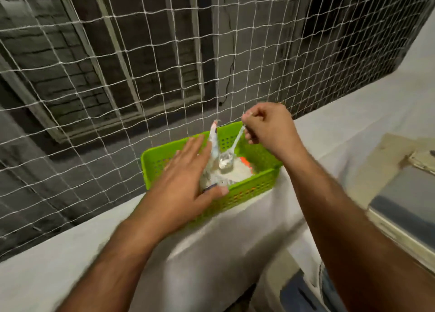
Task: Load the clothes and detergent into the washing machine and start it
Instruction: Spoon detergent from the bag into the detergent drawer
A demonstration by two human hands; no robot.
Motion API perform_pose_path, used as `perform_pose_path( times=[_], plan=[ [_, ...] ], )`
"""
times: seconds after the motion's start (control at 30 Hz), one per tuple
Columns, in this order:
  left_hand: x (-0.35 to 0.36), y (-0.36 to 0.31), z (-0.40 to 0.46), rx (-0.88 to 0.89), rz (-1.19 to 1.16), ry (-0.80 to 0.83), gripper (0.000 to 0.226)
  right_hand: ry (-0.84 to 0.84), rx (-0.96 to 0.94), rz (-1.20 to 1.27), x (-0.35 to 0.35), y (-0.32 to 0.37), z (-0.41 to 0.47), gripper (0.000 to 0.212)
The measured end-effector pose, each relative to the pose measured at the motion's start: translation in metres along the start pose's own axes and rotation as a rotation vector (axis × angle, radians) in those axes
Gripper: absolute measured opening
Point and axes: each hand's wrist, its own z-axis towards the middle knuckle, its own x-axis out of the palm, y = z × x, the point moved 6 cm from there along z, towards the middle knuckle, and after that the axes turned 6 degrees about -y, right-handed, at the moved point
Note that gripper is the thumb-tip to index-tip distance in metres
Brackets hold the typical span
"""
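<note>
A green perforated basket (pixel 256 185) sits on a white ledge and holds an open detergent packet (pixel 213 168) with white powder inside. My left hand (pixel 186 177) presses flat against the packet's side, thumb on its lower edge. My right hand (pixel 268 128) is closed on the handle of a clear plastic spoon (pixel 227 159), whose bowl carries white powder above the packet. The washing machine (pixel 400 205) shows at the right edge, with its lid in view. No clothes are visible.
A white rope net (pixel 141 76) over a metal window grille stands right behind the basket. The white ledge (pixel 341 132) runs left and right. A dark blue object (pixel 303 295) lies low, between ledge and machine.
</note>
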Motion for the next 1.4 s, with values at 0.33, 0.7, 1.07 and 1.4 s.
perform_pose_path(
  times=[0.33,0.7,1.07,1.4],
  plan=[
    [0.023,0.006,0.001,0.032,-0.004,0.116,0.1,0.192,-0.138,-0.454,0.029,-0.018,0.017,0.011],
    [0.026,0.006,0.002,0.045,-0.027,0.1,0.097,0.434,0.092,-0.387,0.055,-0.032,0.004,0.019],
    [0.016,0.003,-0.001,0.04,-0.082,0.054,0.098,0.322,0.192,-0.199,0.027,-0.025,0.008,0.017],
    [0.005,-0.021,0.014,0.042,-0.053,0.034,0.1,0.056,0.206,0.01,-0.046,-0.021,0.014,0.017]
  ],
)
